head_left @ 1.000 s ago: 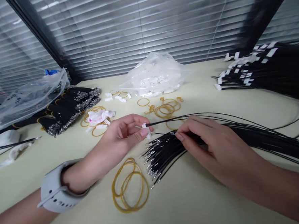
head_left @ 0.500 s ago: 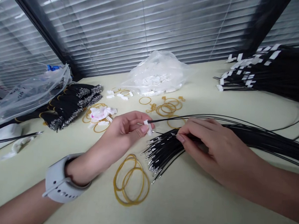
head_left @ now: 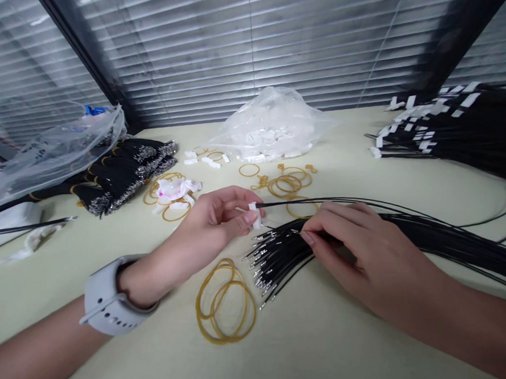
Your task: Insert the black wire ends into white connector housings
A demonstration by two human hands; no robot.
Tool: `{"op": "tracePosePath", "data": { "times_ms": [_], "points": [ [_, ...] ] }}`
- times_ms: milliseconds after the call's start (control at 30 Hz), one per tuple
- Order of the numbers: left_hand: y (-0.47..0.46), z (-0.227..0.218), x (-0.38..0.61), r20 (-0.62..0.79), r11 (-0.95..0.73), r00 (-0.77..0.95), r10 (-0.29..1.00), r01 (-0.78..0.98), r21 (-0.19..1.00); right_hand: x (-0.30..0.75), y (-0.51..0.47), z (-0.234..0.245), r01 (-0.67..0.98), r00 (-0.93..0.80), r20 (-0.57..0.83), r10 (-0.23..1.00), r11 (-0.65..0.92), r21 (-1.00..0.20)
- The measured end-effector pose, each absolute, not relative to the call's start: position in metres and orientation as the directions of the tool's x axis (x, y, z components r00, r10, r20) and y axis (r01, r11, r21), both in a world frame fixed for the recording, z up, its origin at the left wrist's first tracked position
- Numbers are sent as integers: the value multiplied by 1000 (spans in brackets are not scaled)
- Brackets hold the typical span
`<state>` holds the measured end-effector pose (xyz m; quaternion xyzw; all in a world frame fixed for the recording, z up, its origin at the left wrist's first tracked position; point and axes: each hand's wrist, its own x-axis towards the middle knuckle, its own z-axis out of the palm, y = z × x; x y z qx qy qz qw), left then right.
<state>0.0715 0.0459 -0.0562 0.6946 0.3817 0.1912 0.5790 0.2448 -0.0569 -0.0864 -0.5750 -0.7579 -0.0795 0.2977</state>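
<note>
Between thumb and fingers, my left hand (head_left: pixel 223 213) pinches a small white connector housing (head_left: pixel 256 216). Thin black wires run from that housing to the right, over my other hand. My right hand (head_left: pixel 352 241) is closed on a black wire (head_left: pixel 296 232), whose bare metal tip pokes out past the thumb toward the left. Under and beside this hand lies a thick bundle of black wires (head_left: pixel 281 254), with silvery crimped ends fanned to the left. A grey watch band (head_left: pixel 118 298) is around my left wrist.
Yellow rubber bands (head_left: pixel 226 302) lie in front, more behind. A clear bag of white housings (head_left: pixel 278 128) stands by the blinds. Black wires with metal ends (head_left: pixel 129 173) and a plastic bag (head_left: pixel 62 149) are at left. Wires with white connectors (head_left: pixel 446 121) are piled far right.
The whole view has shifted slightly, so things sit a little farther right. Both hands keep their grips, with almost no movement relative to the wires.
</note>
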Motion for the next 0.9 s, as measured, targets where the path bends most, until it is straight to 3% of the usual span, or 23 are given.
{"op": "tracePosePath", "data": {
  "times_ms": [500, 733, 900],
  "points": [
    [35, -55, 74, -148, -175, 634, 759, 417, 892, 242, -59, -86, 934, -215, 567, 795, 337, -118],
    [27, -53, 75, -194, -82, 658, 728, 364, 928, 239, -58, -89, 883, -348, 526, 776, 460, -95],
    [23, -52, 77, -249, 12, 634, 732, 353, 935, 239, -58, -92, 853, -361, 580, 731, 510, -111]
  ]
}}
